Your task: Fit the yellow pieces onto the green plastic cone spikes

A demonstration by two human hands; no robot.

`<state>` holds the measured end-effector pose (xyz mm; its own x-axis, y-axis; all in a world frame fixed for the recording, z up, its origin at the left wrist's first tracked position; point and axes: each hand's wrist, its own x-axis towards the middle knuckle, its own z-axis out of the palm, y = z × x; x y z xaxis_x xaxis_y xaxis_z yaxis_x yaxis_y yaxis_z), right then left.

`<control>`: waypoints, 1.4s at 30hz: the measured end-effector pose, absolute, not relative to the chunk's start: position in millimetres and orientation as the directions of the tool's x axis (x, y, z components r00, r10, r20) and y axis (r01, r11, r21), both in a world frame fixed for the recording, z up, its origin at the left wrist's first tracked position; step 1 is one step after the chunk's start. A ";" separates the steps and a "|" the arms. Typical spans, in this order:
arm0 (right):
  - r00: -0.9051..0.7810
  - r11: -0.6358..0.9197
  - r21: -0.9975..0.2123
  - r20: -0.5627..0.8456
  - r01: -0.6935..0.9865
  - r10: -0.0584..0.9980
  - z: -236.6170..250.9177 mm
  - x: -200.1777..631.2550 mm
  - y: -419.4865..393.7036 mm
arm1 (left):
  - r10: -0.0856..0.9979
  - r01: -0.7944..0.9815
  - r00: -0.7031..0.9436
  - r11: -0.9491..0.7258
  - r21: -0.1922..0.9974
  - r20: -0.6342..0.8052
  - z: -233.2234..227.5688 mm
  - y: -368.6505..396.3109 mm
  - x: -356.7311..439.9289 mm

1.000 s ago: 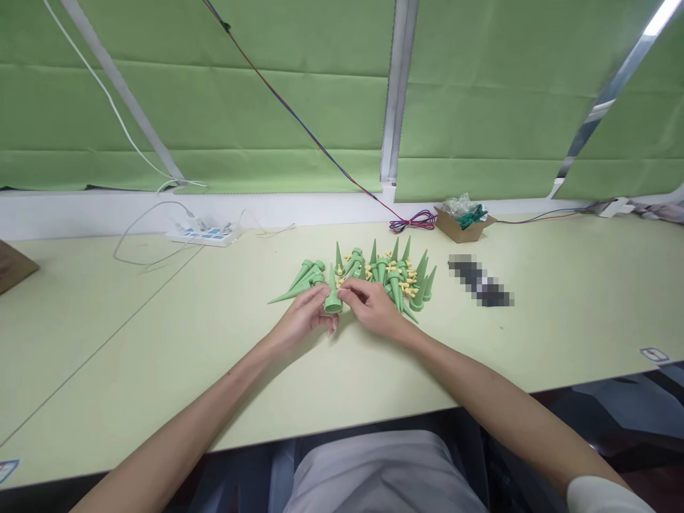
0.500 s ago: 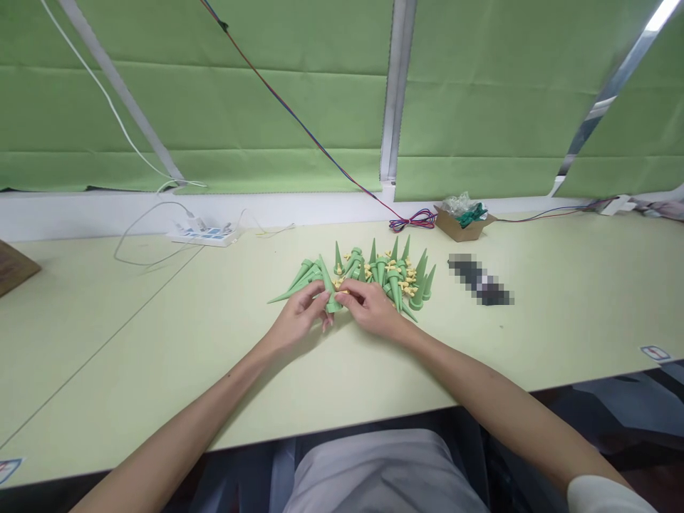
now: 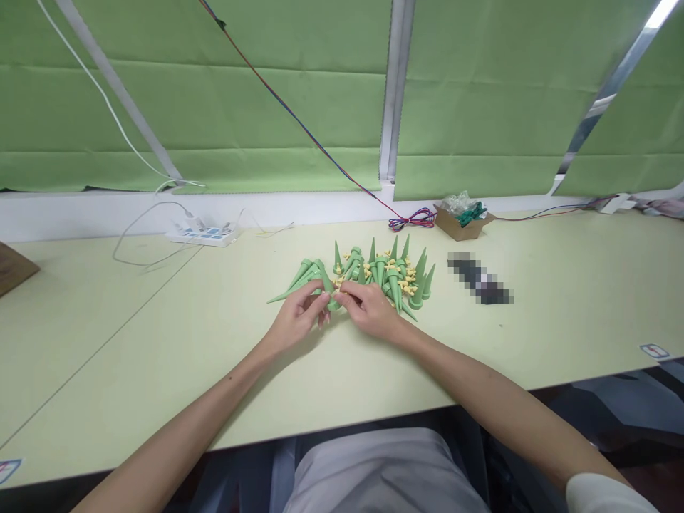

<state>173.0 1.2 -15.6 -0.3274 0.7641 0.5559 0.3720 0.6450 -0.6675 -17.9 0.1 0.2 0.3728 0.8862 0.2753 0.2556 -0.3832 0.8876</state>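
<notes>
Pinching one green cone [image 3: 326,280], both hands [image 3: 299,318] [image 3: 368,311] crowd the spike pile [image 3: 392,274].

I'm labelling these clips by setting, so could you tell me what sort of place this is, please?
Probably a small assembly workbench: a long pale table by green blinds, a heap of green cone parts at the hands, and a power strip with loose wires.

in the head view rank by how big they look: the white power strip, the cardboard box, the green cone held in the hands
1. white power strip
2. cardboard box, a little smaller
3. green cone, smallest, partly hidden between left hand and right hand

The strip and box sit farther back, so true sizes are unsure.
</notes>
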 end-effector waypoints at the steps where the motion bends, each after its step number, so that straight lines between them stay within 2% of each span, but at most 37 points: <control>1: -0.324 0.645 -0.666 0.557 0.375 0.765 -15.6 172.9 0.9 | 0.886 0.261 0.371 -0.387 0.884 0.278 0.0 -0.1 -17.8; 13: -0.268 0.633 -0.678 0.574 0.374 0.774 -13.5 169.9 0.1 | 0.854 0.290 0.398 -0.463 0.837 0.335 -6.4 0.9 -18.1; 19: -0.214 0.581 -0.715 0.543 0.390 0.812 -14.7 167.5 0.3 | 0.894 0.301 0.354 -0.387 0.872 0.275 -3.2 -0.5 -10.7; 24: -0.256 0.586 -0.700 0.528 0.408 0.810 -18.9 166.4 0.3 | 0.913 0.242 0.345 -0.312 0.919 0.219 0.4 0.8 -8.1; 33: -0.347 0.664 -0.599 0.569 0.447 0.746 -21.5 166.0 -0.7 | 0.892 0.136 0.438 -0.194 0.972 0.117 -1.2 4.5 -13.0; 42: -0.381 0.743 -0.490 0.647 0.455 0.660 -26.0 163.8 -0.9 | 0.906 0.082 0.412 -0.140 0.987 0.094 -2.2 2.5 -11.3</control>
<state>163.8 -0.9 -26.0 -0.3814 0.6605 0.6468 0.4552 0.7431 -0.4905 -11.3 2.5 -2.2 0.4117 0.9064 0.0942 0.0824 -0.1399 0.9867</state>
